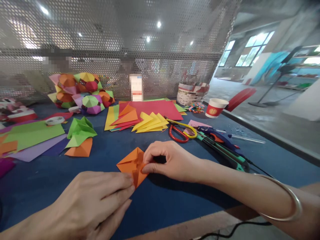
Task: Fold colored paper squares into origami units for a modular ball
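Observation:
A folded orange paper piece [132,164] lies on the blue table top [160,200] in front of me. My right hand [172,160] pinches its right edge with thumb and curled fingers. My left hand [97,200] presses its lower corner with the fingertips held together. A metal bangle [287,200] circles my right wrist.
Folded green and orange pieces [80,136] lie to the left, yellow and orange folded pieces [142,121] and coloured sheets behind. Scissors [180,130], a glue gun [222,143], a paper cup [215,107], a basket [192,93] and paper balls [82,91] stand before a perforated screen.

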{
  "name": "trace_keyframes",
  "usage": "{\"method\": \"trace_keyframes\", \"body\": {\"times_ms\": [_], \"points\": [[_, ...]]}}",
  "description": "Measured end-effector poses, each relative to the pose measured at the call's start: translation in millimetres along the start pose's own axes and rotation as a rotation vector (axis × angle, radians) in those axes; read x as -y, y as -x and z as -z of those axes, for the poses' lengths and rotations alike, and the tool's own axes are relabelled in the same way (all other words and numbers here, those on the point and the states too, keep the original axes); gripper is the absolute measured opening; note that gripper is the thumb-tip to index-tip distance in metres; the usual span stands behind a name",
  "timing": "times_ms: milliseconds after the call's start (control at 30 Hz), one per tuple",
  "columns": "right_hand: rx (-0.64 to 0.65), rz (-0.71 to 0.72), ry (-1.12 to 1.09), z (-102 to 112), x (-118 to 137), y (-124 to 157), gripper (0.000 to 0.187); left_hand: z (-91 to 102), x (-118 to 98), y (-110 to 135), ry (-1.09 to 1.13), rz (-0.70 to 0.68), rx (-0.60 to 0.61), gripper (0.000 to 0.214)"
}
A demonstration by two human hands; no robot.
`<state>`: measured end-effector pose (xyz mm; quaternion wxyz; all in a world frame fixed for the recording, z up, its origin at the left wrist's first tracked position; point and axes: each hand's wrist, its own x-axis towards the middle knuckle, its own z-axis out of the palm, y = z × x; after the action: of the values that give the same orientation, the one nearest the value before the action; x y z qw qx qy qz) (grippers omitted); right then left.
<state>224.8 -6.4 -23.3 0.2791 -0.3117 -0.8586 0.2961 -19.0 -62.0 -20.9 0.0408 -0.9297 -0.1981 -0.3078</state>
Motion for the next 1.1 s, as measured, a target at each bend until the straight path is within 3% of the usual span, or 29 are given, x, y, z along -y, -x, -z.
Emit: {"method": "trace_keyframes", "body": {"times_ms": [133,367,533,867,1100], "points": [[-0.078,-0.083,0.089,-9.9,0.7,-2.7,0.017,-0.8,-1.3,-1.0,-0.025,-0.026,-0.017,0.027],[-0.056,-0.157,0.135,-11.8,11.5,-5.1,0.019,-2.6,0.8,-0.9,-0.03,-0.029,-0.014,0.026],[-0.057,-0.167,0.13,-12.0,11.6,-5.8,0.02,-6.3,-7.4,3.2,-0.04,0.122,-0.074,0.027],[-0.077,-0.156,0.16,-15.5,9.8,-4.6,0.019,-8.9,-14.2,5.7,-0.071,0.154,-0.117,0.024],[-0.068,-0.17,0.165,-15.2,11.8,-5.3,0.02,2.3,-2.8,-0.4,0.034,0.044,0.029,0.021]]}}
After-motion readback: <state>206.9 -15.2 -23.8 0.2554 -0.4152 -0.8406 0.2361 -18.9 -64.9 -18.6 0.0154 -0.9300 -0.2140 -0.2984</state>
